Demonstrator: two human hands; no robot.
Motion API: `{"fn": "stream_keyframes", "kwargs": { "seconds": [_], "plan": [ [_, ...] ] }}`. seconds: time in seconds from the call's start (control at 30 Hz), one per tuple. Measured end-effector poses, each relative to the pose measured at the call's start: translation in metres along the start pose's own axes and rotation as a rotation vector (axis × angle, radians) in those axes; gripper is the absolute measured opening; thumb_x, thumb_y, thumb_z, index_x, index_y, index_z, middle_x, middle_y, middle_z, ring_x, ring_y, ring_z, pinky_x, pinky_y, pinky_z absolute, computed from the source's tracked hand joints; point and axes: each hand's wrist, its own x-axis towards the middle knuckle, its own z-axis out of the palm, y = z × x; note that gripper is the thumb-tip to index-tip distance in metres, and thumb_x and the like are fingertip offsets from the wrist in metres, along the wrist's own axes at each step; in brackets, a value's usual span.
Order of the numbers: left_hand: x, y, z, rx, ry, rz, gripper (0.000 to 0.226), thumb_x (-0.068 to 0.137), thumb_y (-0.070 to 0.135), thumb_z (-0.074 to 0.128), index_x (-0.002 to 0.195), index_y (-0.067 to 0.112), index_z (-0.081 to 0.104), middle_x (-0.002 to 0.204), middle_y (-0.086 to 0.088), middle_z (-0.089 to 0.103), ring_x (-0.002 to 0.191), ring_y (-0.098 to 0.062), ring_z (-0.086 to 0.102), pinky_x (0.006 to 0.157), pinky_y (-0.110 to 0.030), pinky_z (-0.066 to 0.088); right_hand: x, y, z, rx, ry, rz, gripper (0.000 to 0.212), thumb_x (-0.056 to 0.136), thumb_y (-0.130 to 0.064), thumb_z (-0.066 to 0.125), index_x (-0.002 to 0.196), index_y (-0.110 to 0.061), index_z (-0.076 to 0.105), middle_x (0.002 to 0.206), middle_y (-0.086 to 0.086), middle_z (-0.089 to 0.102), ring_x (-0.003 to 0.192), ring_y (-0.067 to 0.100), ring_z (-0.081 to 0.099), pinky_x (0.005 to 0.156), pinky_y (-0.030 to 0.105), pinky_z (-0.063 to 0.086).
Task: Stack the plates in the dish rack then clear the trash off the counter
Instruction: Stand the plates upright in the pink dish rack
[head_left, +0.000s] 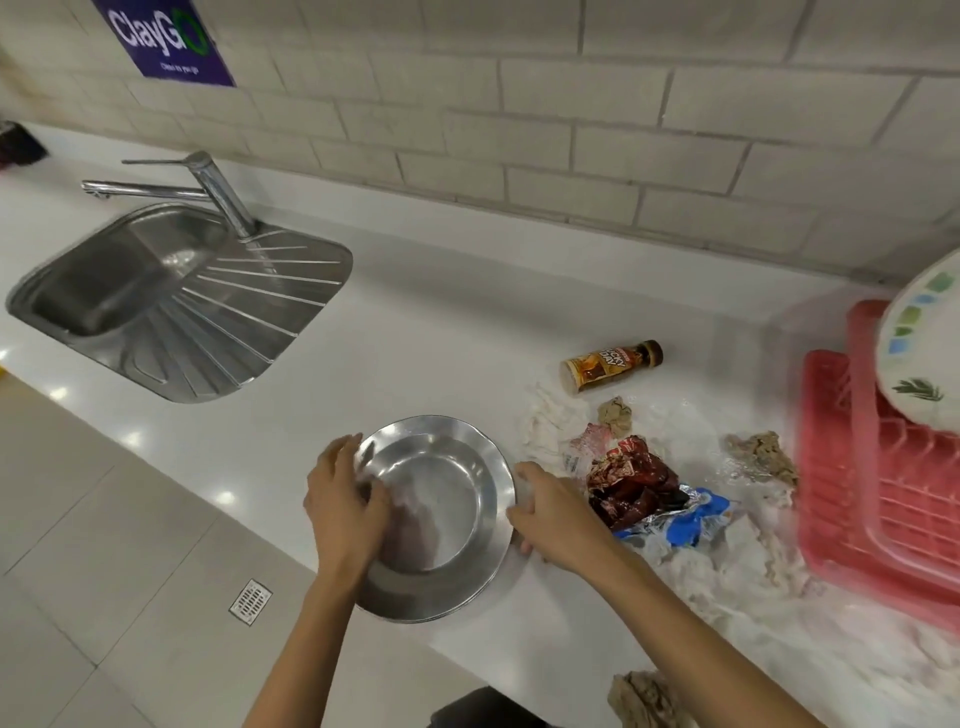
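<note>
Leaning in dish rack: patterned plate.

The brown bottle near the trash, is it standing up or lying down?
Lying down: the bottle rests on its side on the counter.

The plates lie between the sink, left, and the dish rack, right.

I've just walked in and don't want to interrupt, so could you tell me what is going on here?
A person grips a stack of metal plates on the counter, left hand and right hand at opposite rims. A patterned plate already leans in the pink dish rack. Wrappers, crumpled tissues and a toppled bottle lie between stack and rack.
</note>
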Motion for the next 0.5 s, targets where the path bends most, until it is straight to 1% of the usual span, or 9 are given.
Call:
{"fn": "stream_keyframes", "kwargs": {
  "seconds": [0.03, 0.07, 0.1, 0.13, 0.17, 0.23, 0.3, 0.37, 0.5],
  "plan": [
    [-0.002, 0.016, 0.002, -0.053, -0.017, 0.055, 0.049, 0.078, 0.03, 0.05, 0.126, 0.023, 0.057, 0.129, 0.006, 0.054, 0.118, -0.018, 0.05, 0.1, -0.042, 0.043, -0.003, -0.001, -0.007, -0.004, 0.015, 0.004, 0.029, 0.086, -0.023, 0.052, 0.115, -0.022, 0.052, 0.082, 0.006, 0.067, 0.077, 0.022, 0.065, 0.068, 0.035, 0.055],
    [-0.005, 0.032, 0.005, -0.132, -0.061, 0.083, 0.041, 0.079, 0.029, 0.051, 0.119, 0.025, 0.061, 0.12, 0.012, 0.06, 0.111, -0.012, 0.055, 0.096, -0.037, 0.047, -0.007, -0.001, -0.014, 0.013, 0.029, 0.008, 0.028, 0.087, -0.023, 0.053, 0.114, -0.02, 0.054, 0.08, 0.008, 0.068, 0.069, 0.019, 0.065, 0.062, 0.03, 0.053],
    [-0.008, 0.048, 0.01, -0.206, -0.121, 0.1, 0.032, 0.082, 0.023, 0.053, 0.112, 0.026, 0.063, 0.11, 0.016, 0.065, 0.104, -0.007, 0.06, 0.091, -0.032, 0.049, -0.012, -0.002, -0.021, 0.06, 0.033, 0.012, 0.025, 0.088, -0.021, 0.054, 0.113, -0.019, 0.056, 0.077, 0.009, 0.068, 0.06, 0.014, 0.064, 0.055, 0.025, 0.048],
    [-0.011, 0.063, 0.015, -0.253, -0.18, 0.118, 0.027, 0.085, 0.015, 0.055, 0.107, 0.026, 0.066, 0.101, 0.016, 0.069, 0.097, -0.005, 0.064, 0.087, -0.028, 0.05, -0.017, -0.002, -0.029, 0.12, 0.041, 0.007, 0.023, 0.089, -0.018, 0.055, 0.111, -0.017, 0.059, 0.074, 0.011, 0.069, 0.053, 0.012, 0.063, 0.051, 0.022, 0.045],
    [-0.015, 0.077, 0.022, -0.282, -0.239, 0.145, 0.027, 0.088, 0.007, 0.055, 0.103, 0.026, 0.068, 0.093, 0.015, 0.072, 0.089, -0.005, 0.066, 0.082, -0.024, 0.051, -0.022, -0.001, -0.038, 0.178, 0.061, -0.001, 0.018, 0.089, -0.013, 0.056, 0.107, -0.014, 0.062, 0.073, 0.015, 0.07, 0.051, 0.014, 0.063, 0.048, 0.02, 0.044],
    [-0.024, 0.105, 0.035, -0.316, -0.351, 0.22, 0.032, 0.092, -0.001, 0.053, 0.097, 0.026, 0.069, 0.083, 0.011, 0.073, 0.077, -0.009, 0.069, 0.07, -0.022, 0.05, -0.036, 0.004, -0.058, 0.284, 0.135, -0.01, 0.011, 0.09, -0.008, 0.057, 0.095, -0.009, 0.066, 0.074, 0.02, 0.07, 0.05, 0.02, 0.063, 0.043, 0.017, 0.042],
    [-0.035, 0.129, 0.048, -0.345, -0.427, 0.3, 0.034, 0.092, -0.004, 0.052, 0.094, 0.024, 0.07, 0.08, 0.008, 0.073, 0.071, -0.013, 0.069, 0.065, -0.021, 0.05, -0.054, 0.016, -0.079, 0.369, 0.22, -0.009, 0.012, 0.091, -0.005, 0.056, 0.086, -0.004, 0.067, 0.071, 0.019, 0.069, 0.048, 0.024, 0.062, 0.04, 0.016, 0.041],
    [-0.047, 0.149, 0.061, -0.41, -0.481, 0.331, 0.034, 0.092, -0.006, 0.052, 0.093, 0.022, 0.072, 0.081, 0.004, 0.073, 0.068, -0.017, 0.068, 0.063, -0.022, 0.052, -0.075, 0.03, -0.1, 0.433, 0.301, -0.025, 0.014, 0.093, -0.004, 0.056, 0.082, -0.001, 0.065, 0.066, 0.016, 0.067, 0.046, 0.027, 0.06, 0.039, 0.018, 0.04],
    [-0.072, 0.189, 0.09, -0.485, -0.584, 0.357, 0.034, 0.089, -0.01, 0.055, 0.087, 0.018, 0.074, 0.086, 0.005, 0.075, 0.075, -0.013, 0.07, 0.071, -0.023, 0.056, -0.125, 0.068, -0.149, 0.529, 0.514, -0.031, 0.015, 0.094, -0.003, 0.057, 0.081, 0.003, 0.062, 0.06, 0.014, 0.063, 0.043, 0.026, 0.055, 0.039, 0.02, 0.038]
  ]
}}
